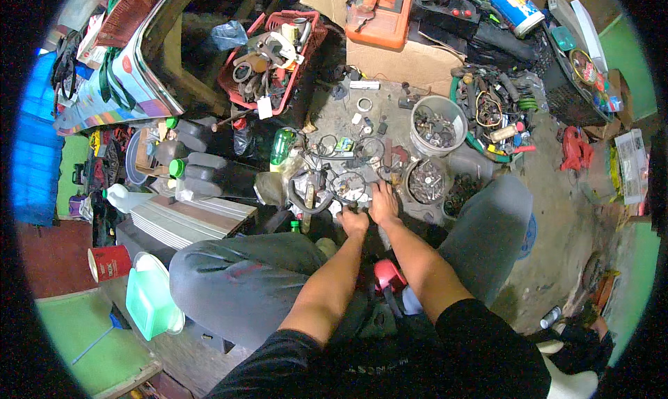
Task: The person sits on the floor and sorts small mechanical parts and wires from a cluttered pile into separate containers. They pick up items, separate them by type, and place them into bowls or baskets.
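Observation:
My left hand [355,223] is low between the knees with its fingers curled. A small dark part [355,207] shows at its fingertips, too small to name. Just right of it, my right hand [383,205] reaches forward, palm down, over the littered floor; what lies under its fingers is hidden. Ahead of both hands is a round tray of small parts [348,185]. A dark curved hose [313,210] lies to the left. On the right stands a round container [425,181] full of metal bolts and small hardware.
A whitish bucket [438,125] holds more hardware. Farther off are a red plastic basket [286,104] of used parts and an orange toolbox [378,26] on cardboard. Black jugs [203,167] with green caps and grey slatted panels [190,219] lie left. A green bottle [282,144] stands ahead.

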A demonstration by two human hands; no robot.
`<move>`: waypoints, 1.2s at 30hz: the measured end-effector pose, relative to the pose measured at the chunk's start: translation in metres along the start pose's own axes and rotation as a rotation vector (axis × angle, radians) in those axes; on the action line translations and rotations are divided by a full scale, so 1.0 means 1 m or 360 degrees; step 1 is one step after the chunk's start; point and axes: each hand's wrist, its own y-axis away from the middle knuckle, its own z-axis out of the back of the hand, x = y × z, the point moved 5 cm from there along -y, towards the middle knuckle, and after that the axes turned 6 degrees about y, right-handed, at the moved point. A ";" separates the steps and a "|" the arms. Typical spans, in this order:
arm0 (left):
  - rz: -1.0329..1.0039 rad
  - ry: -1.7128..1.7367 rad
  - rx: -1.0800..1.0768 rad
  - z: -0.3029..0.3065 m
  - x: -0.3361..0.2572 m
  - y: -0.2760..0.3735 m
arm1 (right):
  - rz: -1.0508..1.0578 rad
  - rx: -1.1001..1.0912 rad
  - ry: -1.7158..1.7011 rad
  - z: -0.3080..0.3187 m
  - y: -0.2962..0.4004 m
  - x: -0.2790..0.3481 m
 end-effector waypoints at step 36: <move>-0.0126 0.0584 -0.0929 0.042 -0.023 -0.027 | 0.0024 0.0005 0.0201 -0.070 -0.065 0.060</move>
